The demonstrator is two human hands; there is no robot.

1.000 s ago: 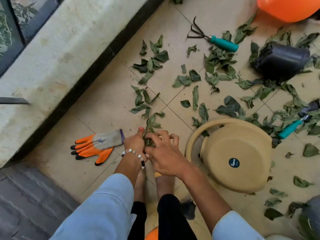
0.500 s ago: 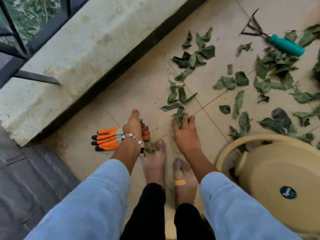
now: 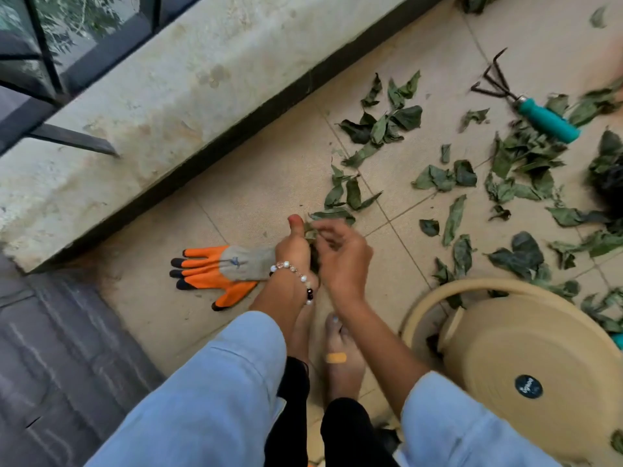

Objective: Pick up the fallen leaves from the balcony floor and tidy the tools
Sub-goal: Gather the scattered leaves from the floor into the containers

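Observation:
Dry green leaves (image 3: 381,129) lie scattered over the beige tiled floor (image 3: 269,183), thickest to the right. My left hand (image 3: 296,247), with a bead bracelet at the wrist, grips a bunch of gathered leaves (image 3: 312,235), thumb up. My right hand (image 3: 340,254) is pressed against it, fingers curled and pinching leaves into that bunch. A hand rake (image 3: 526,106) with black prongs and a teal handle lies at the upper right. An orange and grey glove (image 3: 222,271) lies flat just left of my left hand.
A tan upturned plastic tub (image 3: 526,358) with a loop handle stands at the right, close to my bare feet (image 3: 340,358). A concrete ledge (image 3: 141,106) with a dark base strip runs diagonally on the left, below railing. A black pot (image 3: 610,183) shows at the right edge.
My right hand lifted off the floor leaves and came back to my left hand, adding leaves to the bunch. The camera view shifted slightly.

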